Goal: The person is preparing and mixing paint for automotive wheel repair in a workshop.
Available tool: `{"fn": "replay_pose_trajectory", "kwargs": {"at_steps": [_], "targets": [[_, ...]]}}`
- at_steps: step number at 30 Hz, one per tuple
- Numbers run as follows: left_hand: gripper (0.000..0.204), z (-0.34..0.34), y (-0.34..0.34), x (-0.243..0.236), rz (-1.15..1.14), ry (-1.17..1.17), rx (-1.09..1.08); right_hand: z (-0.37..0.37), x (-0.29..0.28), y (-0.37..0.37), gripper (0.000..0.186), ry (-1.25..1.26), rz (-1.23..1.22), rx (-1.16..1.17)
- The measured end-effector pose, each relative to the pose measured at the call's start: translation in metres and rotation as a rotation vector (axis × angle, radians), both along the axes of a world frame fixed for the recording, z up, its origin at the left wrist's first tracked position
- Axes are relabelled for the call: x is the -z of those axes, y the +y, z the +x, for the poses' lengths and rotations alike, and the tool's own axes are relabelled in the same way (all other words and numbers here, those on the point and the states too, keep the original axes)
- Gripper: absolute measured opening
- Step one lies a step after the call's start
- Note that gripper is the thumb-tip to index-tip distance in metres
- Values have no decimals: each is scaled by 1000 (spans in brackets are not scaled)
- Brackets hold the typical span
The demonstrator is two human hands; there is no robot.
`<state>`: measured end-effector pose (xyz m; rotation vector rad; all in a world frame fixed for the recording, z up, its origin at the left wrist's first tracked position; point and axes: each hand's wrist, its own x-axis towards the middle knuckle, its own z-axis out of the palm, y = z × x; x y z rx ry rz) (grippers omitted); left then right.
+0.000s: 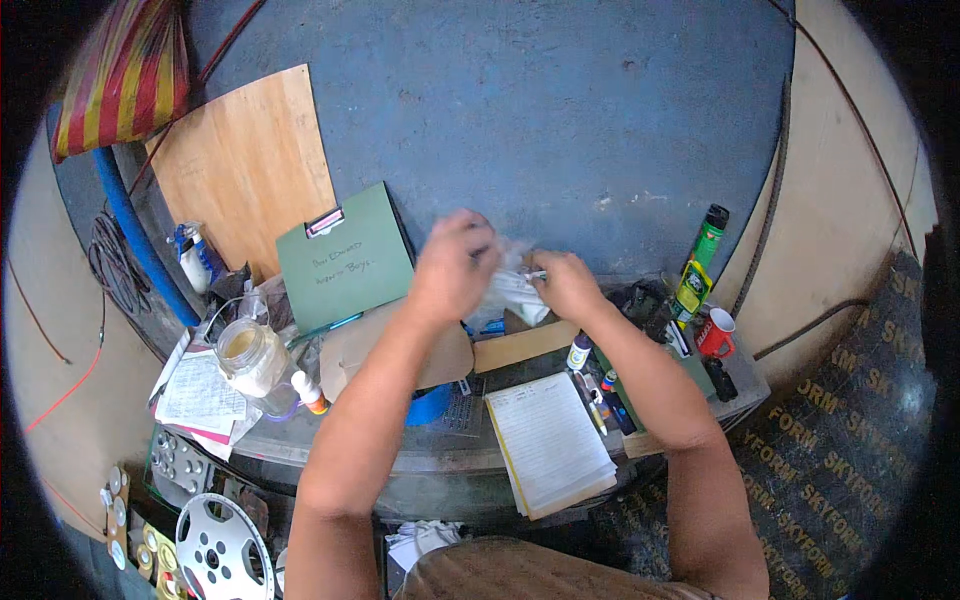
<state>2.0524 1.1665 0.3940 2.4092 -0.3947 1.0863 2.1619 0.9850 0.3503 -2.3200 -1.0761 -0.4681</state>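
Observation:
My left hand (458, 262) is blurred, its fingers curled at the left side of a crumpled clear plastic bag (505, 262) with white contents. My right hand (570, 290) pinches the bag's right side, where a small thin item shows at the fingertips, too small to name. Below them are a strip of tan board (520, 347) and a curved cardboard piece (350, 360). A green clipboard (345, 265) lies left of my hands. A lined notepad (550, 440), pens (597, 410) and a small white bottle (578, 352) lie nearer me.
Glass jar (245, 360), glue bottle (308, 392) and papers (195, 395) sit left. A green spray can (700, 260) and red mug (716, 333) stand right. A plywood sheet (235, 150) and striped bag (120, 75) are at back left; a wheel cover (222, 530) is below the bench.

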Motion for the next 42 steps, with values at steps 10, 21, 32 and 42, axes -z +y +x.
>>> {"fn": "replay_pose_trajectory", "kwargs": {"at_steps": [10,21,32,42], "targets": [[22,-112,109,-40,-896,-151,188,7,-4,18,30,101,-672,143],[21,-272,90,44,-467,63,11,-162,-70,97,38,447,-196,-802],[13,-429,17,140,-416,451,-399,-349,45,127,18,511,-364,-1131],[20,-556,3,197,-412,540,-730,-467,115,155,12,569,-521,-1204]]}}
